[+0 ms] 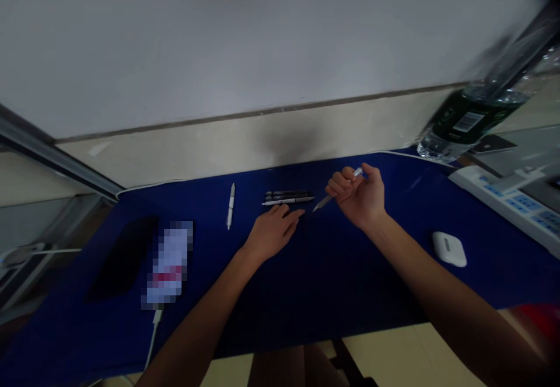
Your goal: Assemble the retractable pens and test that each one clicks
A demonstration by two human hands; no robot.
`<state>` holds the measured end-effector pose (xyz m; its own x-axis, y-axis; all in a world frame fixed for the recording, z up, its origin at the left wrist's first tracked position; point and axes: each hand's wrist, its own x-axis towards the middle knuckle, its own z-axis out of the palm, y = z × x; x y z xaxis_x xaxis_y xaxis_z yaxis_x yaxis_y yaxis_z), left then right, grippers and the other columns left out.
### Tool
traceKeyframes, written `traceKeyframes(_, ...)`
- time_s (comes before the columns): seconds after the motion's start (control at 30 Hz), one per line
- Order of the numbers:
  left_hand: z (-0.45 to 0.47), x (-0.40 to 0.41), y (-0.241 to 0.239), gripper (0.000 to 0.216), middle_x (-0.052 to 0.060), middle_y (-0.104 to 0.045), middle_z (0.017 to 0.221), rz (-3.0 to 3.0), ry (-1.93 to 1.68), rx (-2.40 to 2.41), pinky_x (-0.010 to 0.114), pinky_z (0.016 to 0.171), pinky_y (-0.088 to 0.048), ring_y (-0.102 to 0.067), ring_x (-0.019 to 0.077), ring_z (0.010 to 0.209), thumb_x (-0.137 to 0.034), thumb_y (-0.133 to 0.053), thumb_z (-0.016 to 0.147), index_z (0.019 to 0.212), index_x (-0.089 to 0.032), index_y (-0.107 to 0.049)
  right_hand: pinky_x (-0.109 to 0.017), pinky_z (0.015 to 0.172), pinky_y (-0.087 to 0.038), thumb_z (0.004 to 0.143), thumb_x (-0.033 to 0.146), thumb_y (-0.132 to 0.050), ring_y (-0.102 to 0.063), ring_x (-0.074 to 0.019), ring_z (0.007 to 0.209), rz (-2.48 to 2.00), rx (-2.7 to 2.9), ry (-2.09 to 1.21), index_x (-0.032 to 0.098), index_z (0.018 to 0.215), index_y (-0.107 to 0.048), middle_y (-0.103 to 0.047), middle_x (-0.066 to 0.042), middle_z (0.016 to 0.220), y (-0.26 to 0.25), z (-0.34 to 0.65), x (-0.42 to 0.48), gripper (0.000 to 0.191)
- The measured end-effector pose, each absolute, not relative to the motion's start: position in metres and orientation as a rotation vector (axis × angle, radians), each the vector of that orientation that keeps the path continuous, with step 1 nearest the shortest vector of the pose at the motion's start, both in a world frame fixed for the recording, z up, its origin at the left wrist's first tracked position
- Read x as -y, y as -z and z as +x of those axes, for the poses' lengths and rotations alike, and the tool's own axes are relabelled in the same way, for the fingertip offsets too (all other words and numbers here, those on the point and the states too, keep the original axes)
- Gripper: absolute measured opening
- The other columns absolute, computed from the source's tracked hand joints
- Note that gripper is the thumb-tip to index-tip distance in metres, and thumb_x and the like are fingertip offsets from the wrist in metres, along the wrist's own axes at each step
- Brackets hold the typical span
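My right hand (359,194) is closed around a pen (322,202), its tip pointing down-left toward the blue table cover (332,270). My left hand (273,230) lies flat on the cover with fingers stretched out, just below a small group of dark and silver pens (287,197). A single white pen (230,205) lies apart to the left of that group.
A white earbud case (449,248) sits at the right. A dark phone (125,264) and a blurred-out phone (168,264) with a white cable lie at the left. A water bottle (470,121) and a white power strip (507,200) stand at the far right, by the wall.
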<state>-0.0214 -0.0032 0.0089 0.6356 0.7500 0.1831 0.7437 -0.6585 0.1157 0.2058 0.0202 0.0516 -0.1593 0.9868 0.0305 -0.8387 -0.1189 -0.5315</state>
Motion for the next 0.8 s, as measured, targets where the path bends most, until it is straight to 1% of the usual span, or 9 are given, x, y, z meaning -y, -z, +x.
traceKeyframes(0.2,-0.0211,0.0029,-0.0071,0.036,0.005,-0.057,0.105,2.804,-0.348,-1.293,0.029,0.074,-0.049,-0.056,0.0191,0.098,-0.03,-0.034,0.101,0.133,-0.029,-0.05,-0.03,0.053,-0.035,0.083,0.043,-0.043,-0.028,-0.0124,0.048,-0.369,0.514,-1.672,0.022,0.056,-0.029,-0.027,0.003,0.052,-0.052,0.2071,-0.021,0.037)
traceKeyframes(0.33,-0.0213,0.0029,-0.0071,0.036,0.005,-0.057,0.104,2.804,-0.347,-1.295,0.028,0.073,-0.049,-0.057,0.0189,0.097,-0.03,-0.034,0.101,0.133,-0.028,-0.05,-0.03,0.054,-0.035,0.084,0.042,-0.043,-0.029,-0.0127,0.048,-0.356,0.531,-1.681,0.022,0.057,-0.029,-0.028,0.003,0.052,-0.0522,0.2044,-0.0192,0.036)
traceKeyframes(0.53,-0.0214,0.0026,-0.0063,0.036,0.005,-0.057,0.105,2.809,-0.35,-1.296,0.029,0.073,-0.049,-0.056,0.0191,0.097,-0.031,-0.034,0.101,0.133,-0.028,-0.051,-0.031,0.057,-0.036,0.086,0.048,-0.041,-0.03,-0.0132,0.049,-0.358,0.531,-1.664,0.022,0.059,-0.032,-0.029,0.003,0.054,-0.0526,0.2044,-0.0178,0.038)
traceKeyframes(0.7,-0.0209,0.0027,-0.006,0.036,0.005,-0.057,0.102,2.796,-0.36,-1.308,0.029,0.075,-0.049,-0.056,0.0191,0.097,-0.031,-0.034,0.101,0.132,-0.029,-0.051,-0.03,0.055,-0.034,0.086,0.043,-0.041,-0.029,-0.013,0.049,-0.368,0.531,-1.669,0.022,0.058,-0.032,-0.028,0.003,0.053,-0.0519,0.2043,-0.0181,0.036)
traceKeyframes(0.8,-0.0209,0.0027,-0.0062,0.036,0.005,-0.057,0.101,2.794,-0.366,-1.298,0.028,0.074,-0.048,-0.057,0.0185,0.096,-0.031,-0.034,0.101,0.133,-0.029,-0.051,-0.03,0.055,-0.035,0.087,0.043,-0.041,-0.029,-0.0131,0.049,-0.377,0.533,-1.667,0.022,0.059,-0.035,-0.028,0.003,0.053,-0.0528,0.2038,-0.0175,0.036)
